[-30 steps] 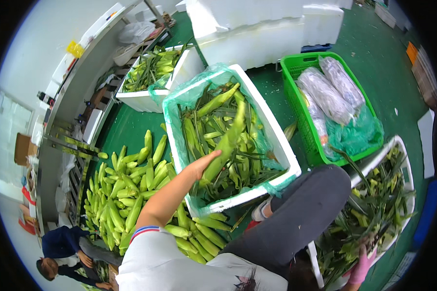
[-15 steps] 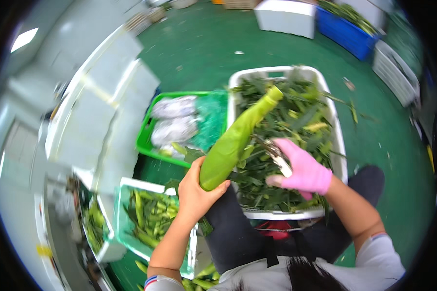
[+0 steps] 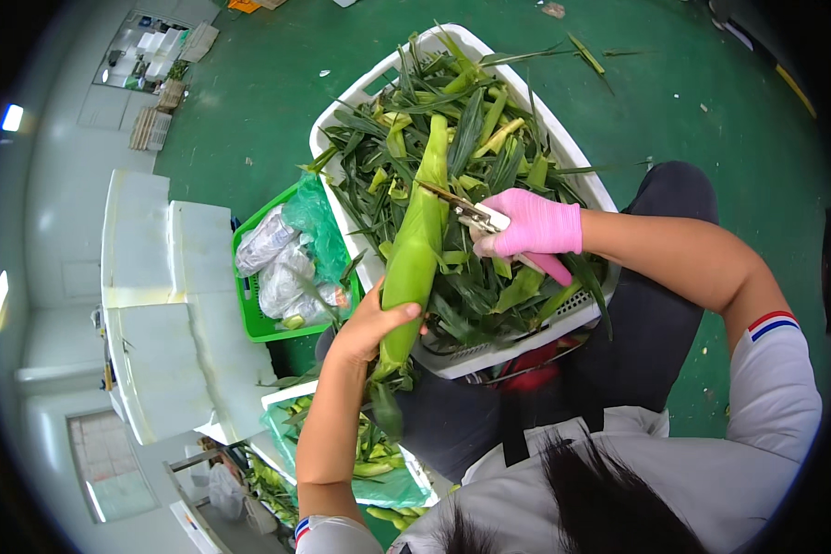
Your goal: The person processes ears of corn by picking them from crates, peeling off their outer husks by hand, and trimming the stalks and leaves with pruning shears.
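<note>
My left hand grips a green ear of corn in its husk, fingers round the lower half. The ear stands slanted, its narrow end up, with loose leaves trailing below the hand. In my pink-gloved right hand is a pair of pruning shears with white-and-pink handles. Their blades reach across to the upper part of the ear; whether they touch it I cannot tell. Both hands are over a white plastic basket heaped with cut corn leaves and husk pieces.
Left of the basket sits a green crate with plastic-wrapped bundles. A lined white box of corn ears stands below it. White foam boxes are stacked at the far left. Leaf scraps lie on the green floor.
The ear has turned from leaning right to nearly upright, and the shears' blades now lie across its upper part. The head view has shifted, so the basket appears tilted and further left.
</note>
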Demonstrator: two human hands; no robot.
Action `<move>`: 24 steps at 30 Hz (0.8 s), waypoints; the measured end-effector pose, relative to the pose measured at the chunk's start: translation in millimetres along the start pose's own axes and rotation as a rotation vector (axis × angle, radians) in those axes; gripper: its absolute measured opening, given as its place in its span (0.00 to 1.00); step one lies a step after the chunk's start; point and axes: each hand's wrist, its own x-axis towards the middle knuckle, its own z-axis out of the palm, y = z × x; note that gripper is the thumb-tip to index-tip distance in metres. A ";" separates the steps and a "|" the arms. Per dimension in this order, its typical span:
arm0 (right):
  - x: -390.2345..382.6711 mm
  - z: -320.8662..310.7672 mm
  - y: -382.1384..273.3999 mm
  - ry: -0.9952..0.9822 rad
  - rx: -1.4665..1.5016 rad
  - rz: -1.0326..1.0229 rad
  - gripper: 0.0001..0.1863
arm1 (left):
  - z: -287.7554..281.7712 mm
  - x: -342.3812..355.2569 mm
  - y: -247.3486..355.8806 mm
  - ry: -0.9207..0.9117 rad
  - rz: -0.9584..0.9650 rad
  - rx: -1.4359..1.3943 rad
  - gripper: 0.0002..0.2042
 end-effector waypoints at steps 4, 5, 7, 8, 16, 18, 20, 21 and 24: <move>-5.9 3.7 -1.0 -0.020 0.833 0.019 0.09 | -9.4 9.2 -1.2 -0.063 -0.105 -0.099 0.40; -6.3 -0.3 -13.5 0.083 0.775 -0.001 0.09 | -6.0 12.0 -1.3 0.072 0.014 0.225 0.40; -9.0 -19.3 -33.2 0.193 0.376 -0.046 0.11 | -7.1 14.5 -3.4 0.230 0.198 0.713 0.39; -24.8 -21.4 -57.8 0.258 0.092 0.003 0.15 | -7.6 11.1 1.6 0.239 0.193 0.711 0.39; -10.1 -6.7 -40.9 -0.028 -0.825 -0.430 0.31 | 26.4 -20.0 125.7 -0.117 0.569 1.456 0.33; -21.5 -2.2 -58.4 0.002 -0.406 -0.067 0.32 | 30.3 -31.4 130.1 0.105 0.863 1.653 0.27; -17.2 -3.2 -19.8 0.123 -0.051 -0.156 0.34 | 39.6 -24.8 125.6 0.492 1.134 1.669 0.22; -13.3 -0.2 -3.6 0.187 0.022 -0.203 0.35 | 38.0 -24.0 101.2 0.622 1.055 1.355 0.18; -19.2 22.1 -12.9 0.347 -0.098 -0.250 0.33 | 55.9 -19.2 50.3 0.567 0.492 0.663 0.15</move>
